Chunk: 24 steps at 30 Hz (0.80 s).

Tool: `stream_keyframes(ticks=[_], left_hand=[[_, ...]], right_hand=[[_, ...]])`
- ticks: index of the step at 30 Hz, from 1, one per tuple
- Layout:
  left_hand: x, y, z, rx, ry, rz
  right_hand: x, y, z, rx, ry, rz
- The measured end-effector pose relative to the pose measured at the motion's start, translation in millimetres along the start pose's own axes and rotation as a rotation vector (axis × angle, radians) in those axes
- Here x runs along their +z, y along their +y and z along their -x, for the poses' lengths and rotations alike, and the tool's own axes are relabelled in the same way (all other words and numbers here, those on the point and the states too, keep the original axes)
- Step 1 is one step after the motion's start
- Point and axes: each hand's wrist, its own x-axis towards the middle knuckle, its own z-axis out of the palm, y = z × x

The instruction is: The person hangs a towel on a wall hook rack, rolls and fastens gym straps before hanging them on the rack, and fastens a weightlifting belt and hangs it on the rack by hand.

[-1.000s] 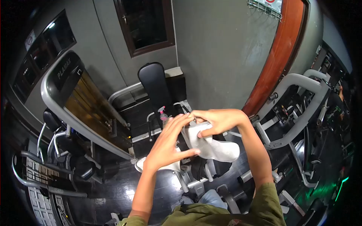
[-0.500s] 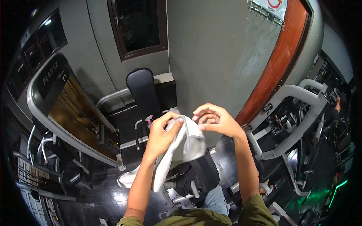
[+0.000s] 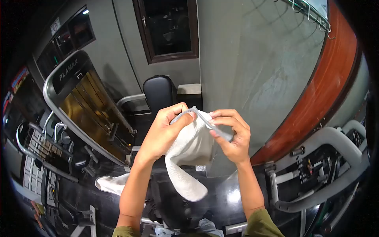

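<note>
A white cloth like a towel, with a grey edge strip, hangs in folds in front of me. My left hand is closed on its upper edge, the thumb pressed over the grey strip. On the other side my right hand pinches the strip between thumb and fingers, so the edge runs from one hand to the other. A white fabric end shows beyond my left forearm; the arm hides whether it joins the same cloth.
At the left stands a weight-stack machine marked PLAMAX. Ahead is a black padded seat back near the grey wall. A grey-framed machine and a red-brown door frame are at the right. Hooks hang above.
My right hand has come from hovering with fingers apart to gripping the cloth's grey edge. The cloth hangs lower and more turned. My view has swung left.
</note>
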Motion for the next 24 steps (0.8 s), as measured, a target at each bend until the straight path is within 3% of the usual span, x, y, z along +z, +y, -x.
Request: stream_keyframes(ticks=[2, 5, 10, 15, 18, 24], left_hand=[[11, 8, -9, 0.029, -0.057, -0.131], [33, 22, -15, 0.058, -0.136, -0.278], [60, 52, -27, 0.103, -0.150, -0.515], [83, 60, -62, 0.421, 0.135, -0.254], [87, 67, -82, 0.424, 0.302, -0.171], [87, 90, -112, 0.671, 0.396, -0.256]], right_hand=[[-3, 0, -8, 0.104, 0.217, -0.181], [-33, -7, -18, 0.238, 0.201, -0.237], [-56, -13, -58, 0.153, 0.187, -0.147], [-70, -17, -94, 0.179, 0.072, -0.132], [-66, -15, -114, 0.092, 0.138, -0.189], [-76, -21, -154, 0.062, 0.162, -0.150]])
